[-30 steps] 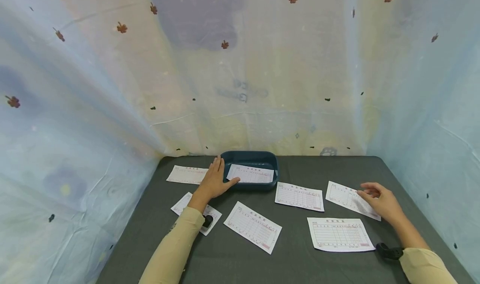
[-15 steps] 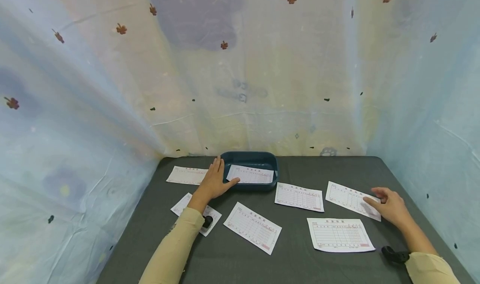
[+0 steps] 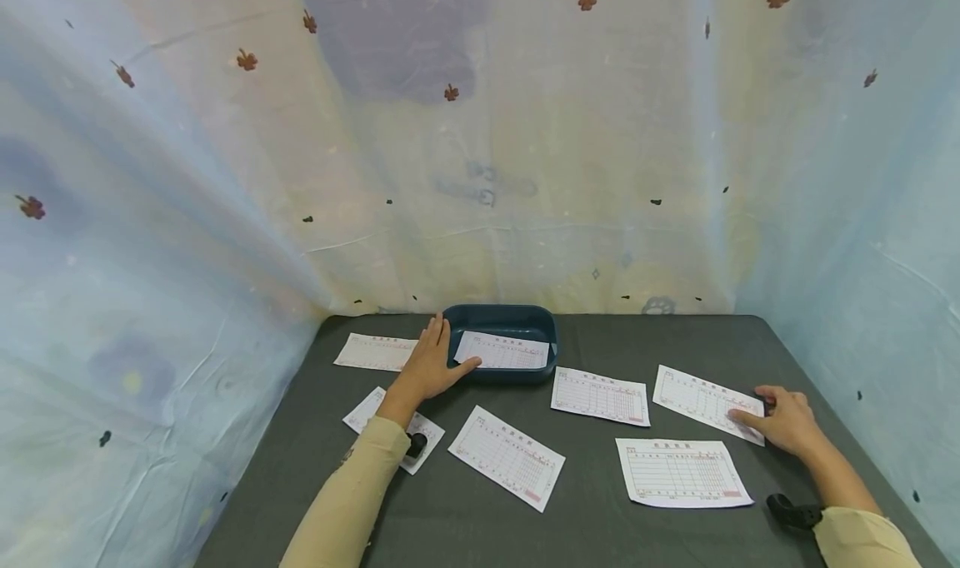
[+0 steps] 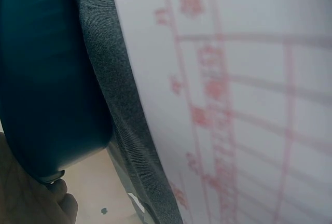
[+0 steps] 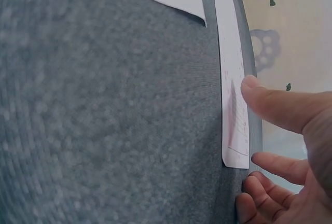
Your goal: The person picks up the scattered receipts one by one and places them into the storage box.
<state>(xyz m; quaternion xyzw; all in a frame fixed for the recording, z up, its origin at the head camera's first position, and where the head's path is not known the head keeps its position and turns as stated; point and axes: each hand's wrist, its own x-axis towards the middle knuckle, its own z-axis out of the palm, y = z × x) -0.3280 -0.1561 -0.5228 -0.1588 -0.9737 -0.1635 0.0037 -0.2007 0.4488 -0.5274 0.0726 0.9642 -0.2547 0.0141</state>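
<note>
My left hand (image 3: 432, 360) lies flat against the left side of a dark blue tray (image 3: 501, 313), thumb along its front wall; a printed form (image 3: 501, 351) lies inside. The left wrist view shows the tray wall (image 4: 46, 79) close beside another form (image 4: 249, 105). My right hand (image 3: 776, 416) rests on the right end of the far-right form (image 3: 697, 400), one fingertip on its near corner. In the right wrist view a straight finger (image 5: 280, 105) reaches over that form's end (image 5: 233, 105), with the other fingers lightly curled beside its corner.
Several more forms lie on the dark grey table (image 3: 600, 535): one left of the tray (image 3: 373, 351), one partly under my left forearm (image 3: 360, 410), and three towards the front (image 3: 506, 458), (image 3: 600, 396), (image 3: 682, 472). A pale patterned curtain (image 3: 480, 176) closes in three sides.
My right hand has moved right and down onto the right end of the far-right form. The left hand and the tray have stayed put.
</note>
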